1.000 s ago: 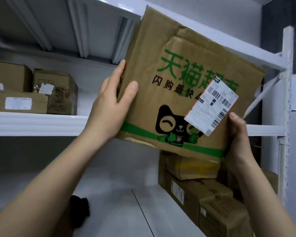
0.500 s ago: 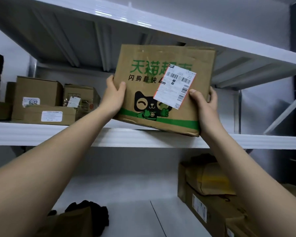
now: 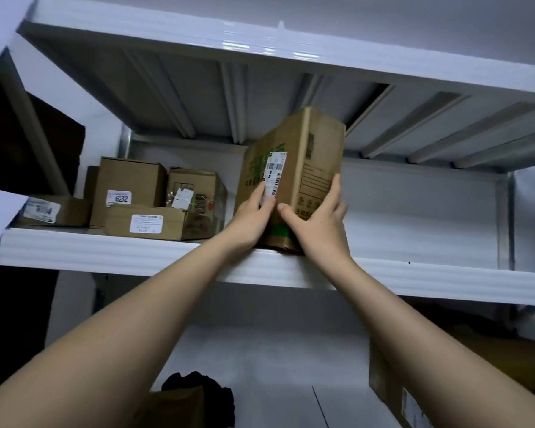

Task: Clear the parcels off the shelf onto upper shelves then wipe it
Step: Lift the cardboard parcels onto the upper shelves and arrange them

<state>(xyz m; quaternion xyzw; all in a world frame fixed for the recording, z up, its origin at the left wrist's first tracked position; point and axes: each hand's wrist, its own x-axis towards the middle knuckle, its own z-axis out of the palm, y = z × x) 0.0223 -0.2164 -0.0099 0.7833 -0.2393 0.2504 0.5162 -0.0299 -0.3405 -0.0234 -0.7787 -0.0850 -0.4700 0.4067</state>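
At the shelf lip: the printed carton stands upright on the upper shelf, its near corner at the front edge.
Grip: left hand lies flat on the label face at 9 o'clock; right hand wraps the corner at 3 o'clock, fingers curled on the side panel.
Tip risk: tall carton, letting go early could topple it outward at 6 o'clock.
Neighbour risk: pushing toward 9 o'clock would knock the taped box.
Remaining: lower shelf holds more parcels; wiping not yet begun.
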